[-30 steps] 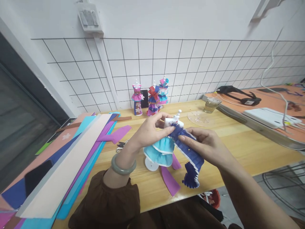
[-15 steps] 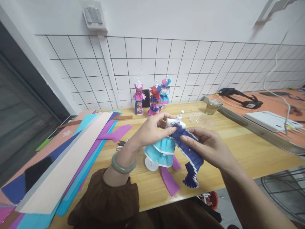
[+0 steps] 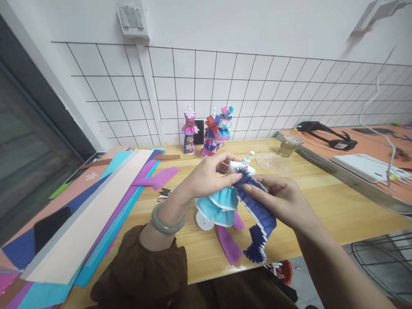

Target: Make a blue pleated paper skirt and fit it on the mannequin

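A small white dress form (image 3: 240, 166) leans tilted over the table, dressed in a light-blue tiered paper skirt (image 3: 220, 208) with white edging. My left hand (image 3: 212, 174) grips its upper body, the thumb pressing the end of a dark-blue pleated paper strip (image 3: 259, 206) against the waist. Between thumb and fingers my right hand (image 3: 281, 197) pinches that same strip a little farther along. The strip's free end hangs down, curled and fringed. Beneath the skirt show the form's round white base (image 3: 205, 221) and a purple paper piece (image 3: 230, 246).
Long coloured paper strips (image 3: 93, 214) and a dark phone (image 3: 53, 225) lie at left, scissors (image 3: 165, 193) beside them. Several dressed forms (image 3: 189, 133) stand by the wall. A glass (image 3: 289, 146), a clear round plate (image 3: 273, 164) and a white device (image 3: 370, 167) are at right.
The view has shifted slightly. Both hands keep their grips on the form and the strip. The strip's hanging end has swung a little lower and to the left.
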The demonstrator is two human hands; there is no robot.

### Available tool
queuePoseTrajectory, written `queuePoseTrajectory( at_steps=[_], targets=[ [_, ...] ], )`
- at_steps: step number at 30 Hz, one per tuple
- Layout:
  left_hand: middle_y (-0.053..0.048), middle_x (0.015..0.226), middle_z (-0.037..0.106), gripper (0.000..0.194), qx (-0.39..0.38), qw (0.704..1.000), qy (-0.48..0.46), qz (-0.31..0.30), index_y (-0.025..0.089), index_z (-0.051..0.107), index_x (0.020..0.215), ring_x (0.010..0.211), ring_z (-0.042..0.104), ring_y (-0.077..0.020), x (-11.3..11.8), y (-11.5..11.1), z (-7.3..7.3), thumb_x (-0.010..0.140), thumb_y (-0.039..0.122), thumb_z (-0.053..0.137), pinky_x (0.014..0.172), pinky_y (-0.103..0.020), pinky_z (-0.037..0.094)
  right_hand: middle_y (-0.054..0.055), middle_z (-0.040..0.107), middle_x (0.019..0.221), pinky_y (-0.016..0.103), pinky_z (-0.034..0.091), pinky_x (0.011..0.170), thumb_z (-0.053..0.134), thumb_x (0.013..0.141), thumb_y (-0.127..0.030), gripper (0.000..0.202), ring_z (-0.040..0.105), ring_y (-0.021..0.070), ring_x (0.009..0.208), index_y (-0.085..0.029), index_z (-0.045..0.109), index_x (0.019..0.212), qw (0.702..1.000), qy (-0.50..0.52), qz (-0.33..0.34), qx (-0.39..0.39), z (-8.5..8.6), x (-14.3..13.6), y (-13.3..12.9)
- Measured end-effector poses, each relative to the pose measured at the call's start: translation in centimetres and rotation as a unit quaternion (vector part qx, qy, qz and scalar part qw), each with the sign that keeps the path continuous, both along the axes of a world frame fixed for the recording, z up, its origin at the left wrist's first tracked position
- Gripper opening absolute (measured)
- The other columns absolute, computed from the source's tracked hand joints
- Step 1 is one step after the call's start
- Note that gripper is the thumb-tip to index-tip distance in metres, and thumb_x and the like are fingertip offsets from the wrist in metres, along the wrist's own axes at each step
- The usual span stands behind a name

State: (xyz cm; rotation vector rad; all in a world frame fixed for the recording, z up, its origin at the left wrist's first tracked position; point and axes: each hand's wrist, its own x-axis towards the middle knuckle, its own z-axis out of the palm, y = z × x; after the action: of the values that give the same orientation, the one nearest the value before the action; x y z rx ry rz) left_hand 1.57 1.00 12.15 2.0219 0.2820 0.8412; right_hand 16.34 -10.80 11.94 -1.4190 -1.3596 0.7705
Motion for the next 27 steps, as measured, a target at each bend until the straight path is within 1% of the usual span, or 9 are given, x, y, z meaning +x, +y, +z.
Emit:
queuePoseTrajectory(
  at_steps=[4, 6, 10, 12, 16, 18, 21, 24, 27],
  targets=[
    [-0.006, 0.099, 0.062, 0.03, -0.008, 1.0, 0.003, -0.004, 0.017, 0.054, 0.103, 0.083, 0.059, -0.0132, 0.0, 0.0, 0.0, 0.077, 0.029, 0.062, 0.079, -0.031, 0.049, 0.003, 0.071, 0.083, 0.025, 0.051, 0.058, 0.067, 0.074, -0.037, 0.022, 0.064, 0.0183, 0.071, -0.021, 0.07, 0.089, 0.999, -0.029, -0.031, 0.028, -0.2, 0.3, 0.0],
    [-0.006, 0.1, 0.061, 0.031, -0.009, 1.0, 0.005, -0.003, 0.017, 0.054, 0.104, 0.082, 0.059, -0.0133, 0.1, 0.0, -0.1, 0.077, 0.03, 0.062, 0.078, -0.031, 0.05, 0.002, 0.07, 0.078, 0.023, 0.049, 0.053, 0.067, 0.074, -0.038, 0.021, 0.062, 0.0162, 0.066, -0.021, 0.07, 0.087, 0.998, -0.043, -0.032, 0.022, -0.3, 0.5, -0.1],
    [-0.006, 0.1, 0.061, 0.03, -0.002, 1.0, 0.008, 0.005, 0.017, 0.054, 0.103, 0.082, 0.059, -0.0136, 0.1, 0.1, -0.3, 0.077, 0.031, 0.062, 0.079, -0.032, 0.049, 0.001, 0.061, 0.062, 0.02, 0.04, 0.043, 0.067, 0.073, -0.041, 0.025, 0.053, 0.0116, 0.054, -0.016, 0.066, 0.072, 0.998, -0.058, -0.007, -0.03, -0.3, 0.7, -0.5],
    [-0.006, 0.098, 0.061, 0.031, 0.0, 1.0, 0.011, 0.006, 0.018, 0.054, 0.103, 0.082, 0.059, -0.0136, 0.1, 0.2, -0.3, 0.077, 0.031, 0.062, 0.079, -0.032, 0.049, 0.0, 0.058, 0.061, 0.02, 0.039, 0.043, 0.067, 0.073, -0.041, 0.026, 0.051, 0.0108, 0.053, -0.015, 0.064, 0.07, 0.997, -0.058, 0.008, -0.046, -0.3, 0.9, -0.5],
    [-0.006, 0.097, 0.061, 0.031, 0.001, 1.0, 0.008, 0.005, 0.017, 0.054, 0.103, 0.081, 0.058, -0.0134, 0.0, 0.1, -0.2, 0.077, 0.032, 0.062, 0.08, -0.032, 0.049, -0.001, 0.055, 0.061, 0.019, 0.037, 0.043, 0.068, 0.072, -0.039, 0.024, 0.048, 0.0096, 0.053, -0.016, 0.063, 0.068, 0.995, -0.056, 0.051, -0.059, -0.2, 1.5, -0.4],
    [-0.006, 0.096, 0.061, 0.031, -0.001, 1.0, 0.01, 0.005, 0.017, 0.054, 0.102, 0.081, 0.058, -0.0135, 0.0, 0.1, -0.2, 0.077, 0.032, 0.062, 0.078, -0.032, 0.049, -0.002, 0.053, 0.058, 0.019, 0.036, 0.042, 0.068, 0.072, -0.039, 0.025, 0.047, 0.0091, 0.051, -0.016, 0.062, 0.066, 0.995, -0.056, 0.06, -0.065, -0.3, 1.7, -0.3],
    [-0.006, 0.096, 0.061, 0.031, -0.005, 1.0, 0.013, 0.008, 0.018, 0.055, 0.102, 0.081, 0.059, -0.0141, 0.0, 0.1, -0.3, 0.076, 0.032, 0.063, 0.077, -0.032, 0.049, -0.001, 0.055, 0.058, 0.02, 0.037, 0.042, 0.068, 0.072, -0.04, 0.025, 0.048, 0.0097, 0.051, -0.016, 0.063, 0.066, 0.996, -0.048, 0.054, -0.061, -0.5, 1.7, -0.1],
    [-0.006, 0.098, 0.061, 0.032, -0.006, 1.0, 0.016, 0.008, 0.018, 0.055, 0.103, 0.083, 0.059, -0.0148, 0.0, 0.0, -0.3, 0.076, 0.032, 0.063, 0.078, -0.033, 0.049, 0.001, 0.061, 0.065, 0.021, 0.042, 0.046, 0.067, 0.072, -0.041, 0.025, 0.053, 0.0117, 0.056, -0.016, 0.066, 0.07, 0.997, -0.037, 0.051, -0.054, -0.6, 1.5, 0.1],
    [-0.007, 0.099, 0.061, 0.032, -0.006, 1.0, 0.022, 0.007, 0.018, 0.055, 0.104, 0.084, 0.059, -0.0155, 0.0, 0.0, -0.3, 0.076, 0.032, 0.062, 0.078, -0.033, 0.049, 0.001, 0.062, 0.065, 0.021, 0.043, 0.047, 0.066, 0.074, -0.042, 0.026, 0.053, 0.012, 0.057, -0.016, 0.066, 0.069, 0.996, -0.043, 0.053, -0.055, -0.5, 1.4, 0.1]
  ],
)
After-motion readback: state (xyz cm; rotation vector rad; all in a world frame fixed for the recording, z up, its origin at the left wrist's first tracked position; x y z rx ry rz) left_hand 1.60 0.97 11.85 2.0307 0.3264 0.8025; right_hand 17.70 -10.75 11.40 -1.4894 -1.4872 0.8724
